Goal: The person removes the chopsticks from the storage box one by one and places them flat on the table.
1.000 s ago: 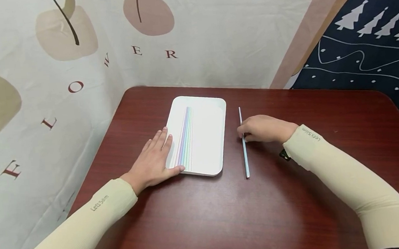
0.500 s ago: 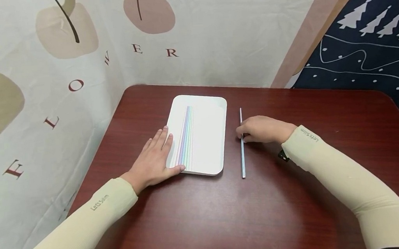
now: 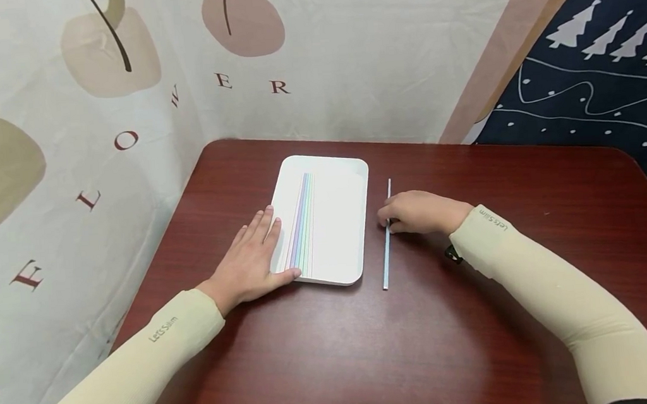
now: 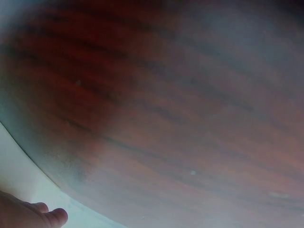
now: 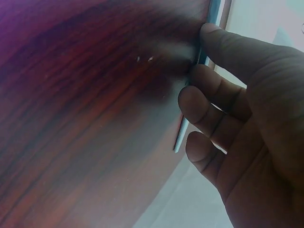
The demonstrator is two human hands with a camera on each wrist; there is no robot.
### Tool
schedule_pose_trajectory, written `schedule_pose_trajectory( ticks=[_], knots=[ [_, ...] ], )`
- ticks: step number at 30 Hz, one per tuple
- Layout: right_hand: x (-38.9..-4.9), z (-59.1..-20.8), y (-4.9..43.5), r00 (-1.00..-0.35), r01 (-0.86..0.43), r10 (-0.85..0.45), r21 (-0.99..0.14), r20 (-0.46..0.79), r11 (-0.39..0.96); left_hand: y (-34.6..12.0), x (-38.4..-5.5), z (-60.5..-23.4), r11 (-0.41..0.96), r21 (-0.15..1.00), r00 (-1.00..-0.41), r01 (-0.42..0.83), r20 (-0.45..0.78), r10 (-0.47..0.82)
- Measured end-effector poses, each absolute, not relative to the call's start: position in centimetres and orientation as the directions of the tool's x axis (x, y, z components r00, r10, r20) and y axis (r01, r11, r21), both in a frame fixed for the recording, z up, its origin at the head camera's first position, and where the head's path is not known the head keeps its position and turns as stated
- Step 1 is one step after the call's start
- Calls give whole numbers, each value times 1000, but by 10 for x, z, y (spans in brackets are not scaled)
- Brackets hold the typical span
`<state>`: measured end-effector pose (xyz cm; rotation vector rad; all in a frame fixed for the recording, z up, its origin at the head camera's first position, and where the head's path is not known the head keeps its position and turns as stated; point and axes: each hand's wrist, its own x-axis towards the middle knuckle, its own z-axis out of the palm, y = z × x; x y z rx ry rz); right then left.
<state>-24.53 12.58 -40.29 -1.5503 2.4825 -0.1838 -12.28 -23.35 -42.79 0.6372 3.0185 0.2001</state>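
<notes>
White rounded-corner tray (image 3: pixel 339 226), one, at the centre of the head frame, on a red-brown wood-grain table (image 3: pixel 404 360); a fan of pastel strips (image 3: pixel 301 229) (purple, blue, green and paler) lies in its left half, narrower towards the top. Pale-blue stick (image 3: pixel 386 260), one, slender (straw or rigid strip, cannot tell which), just right of the tray and apart from it, lower end leaning leftward. Left hand (image 3: pixel 248 265), centre-left: fingers straight and spread, laid over the tray's left edge, thumb at its lower rim, grasping nothing. Right hand (image 3: pixel 421 211), right of centre: fingertips curled in a pinch around the stick above its middle. Cream arm sleeves (image 3: pixel 187 324) run in from both lower corners. Step in hand, by judgement: positioning the stick while the tray is steadied. The next move seems to call for a light, even pinch, the stick's long ends kept from swinging, and a left palm that holds the tray still.
</notes>
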Motion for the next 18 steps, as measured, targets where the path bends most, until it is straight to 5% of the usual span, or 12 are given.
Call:
schedule_pose_trajectory(
  ticks=[18],
  knots=[
    [-250, -362, 111, -355, -867, -934, -354, -53, 349, -232, -124, -428, 908, 138, -915, 395, -28, 402]
  ],
)
